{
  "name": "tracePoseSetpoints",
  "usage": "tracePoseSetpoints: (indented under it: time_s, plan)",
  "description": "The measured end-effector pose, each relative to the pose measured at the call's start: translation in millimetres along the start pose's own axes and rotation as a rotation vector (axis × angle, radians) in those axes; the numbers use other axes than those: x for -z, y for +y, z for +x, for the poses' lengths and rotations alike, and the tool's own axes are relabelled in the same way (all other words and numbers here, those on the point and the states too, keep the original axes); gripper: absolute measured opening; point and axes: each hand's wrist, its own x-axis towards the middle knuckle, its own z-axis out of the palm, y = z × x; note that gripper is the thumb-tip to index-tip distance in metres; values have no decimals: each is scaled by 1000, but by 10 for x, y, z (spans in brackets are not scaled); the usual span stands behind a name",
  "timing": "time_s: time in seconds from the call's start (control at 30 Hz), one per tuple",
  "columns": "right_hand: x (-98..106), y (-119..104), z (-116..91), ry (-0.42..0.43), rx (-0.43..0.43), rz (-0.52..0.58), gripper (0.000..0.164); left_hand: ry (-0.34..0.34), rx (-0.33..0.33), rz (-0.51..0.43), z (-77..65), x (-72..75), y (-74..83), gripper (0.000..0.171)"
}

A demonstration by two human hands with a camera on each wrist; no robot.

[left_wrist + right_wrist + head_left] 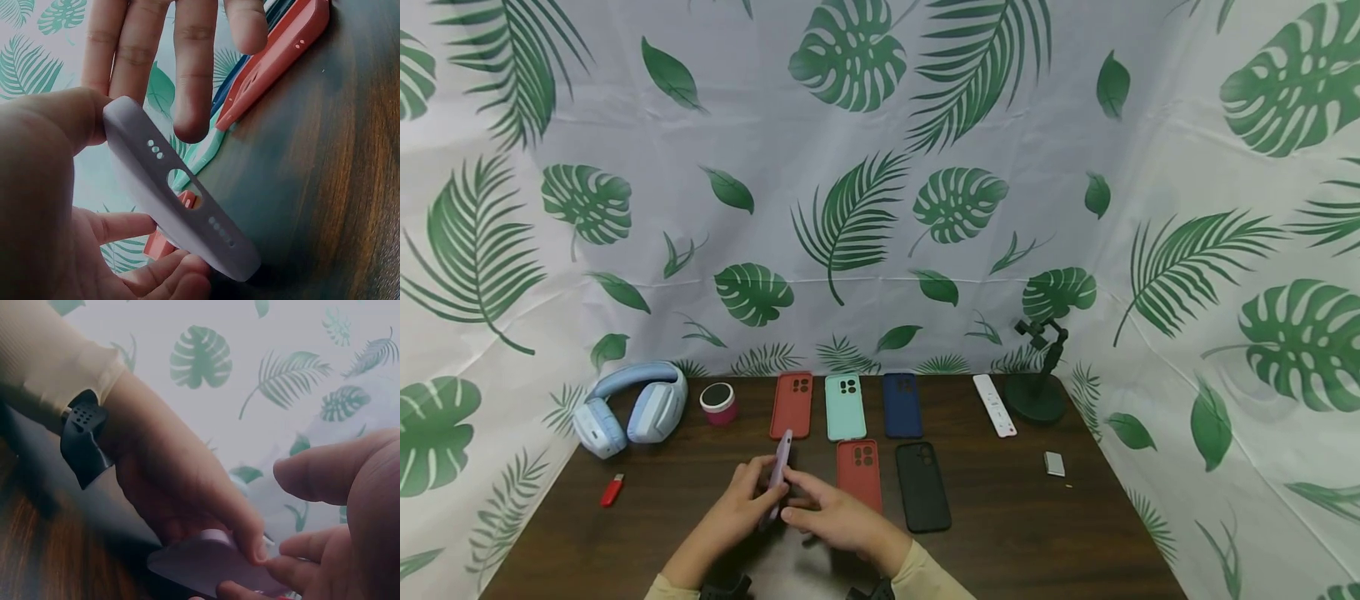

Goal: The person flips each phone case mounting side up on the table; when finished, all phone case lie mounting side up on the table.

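My left hand (737,507) pinches a lilac phone case (780,468) between thumb and fingers, holding it on edge above the front of the table. In the left wrist view the case's bottom edge (134,134) shows a port cutout and small speaker holes. My right hand (838,510) faces it from the right with fingers extended, the fingertips right by the case; its thumb (312,472) stands off from it in the right wrist view. Just beyond the hands lie a red phone case (859,477) and a black phone case (922,492).
Along the back lie another red case (791,408), a mint case (846,415) and a navy case (902,410). At left are blue headphones (658,408), a pink-and-white jar (718,404) and a red USB stick (612,490). At right are a white remote (995,407), a dark stand (1036,396) and a small white block (1054,464).
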Motion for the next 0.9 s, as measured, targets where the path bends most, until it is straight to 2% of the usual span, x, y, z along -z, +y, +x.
tracePoseSetpoints:
  time_s: [0.3, 0.43, 0.57, 0.77, 0.9]
  plan:
    - [-44, 68, 33, -17, -43, 53, 74, 28, 0, 15, 12, 17, -15, 51]
    - [-75, 138, 91, -83, -43, 110, 76, 34, 7, 20, 7, 22, 10, 49]
    - [-102, 208, 147, -151, -33, 206, 70, 32, 25, 4, 2, 26, 23, 48]
    - [-105, 273, 161, -149, -54, 208, 72, -15, 55, -85, -5, 24, 21, 48]
    - [-98, 267, 163, -143, -66, 210, 71, -70, 44, -168, -12, 54, 16, 50]
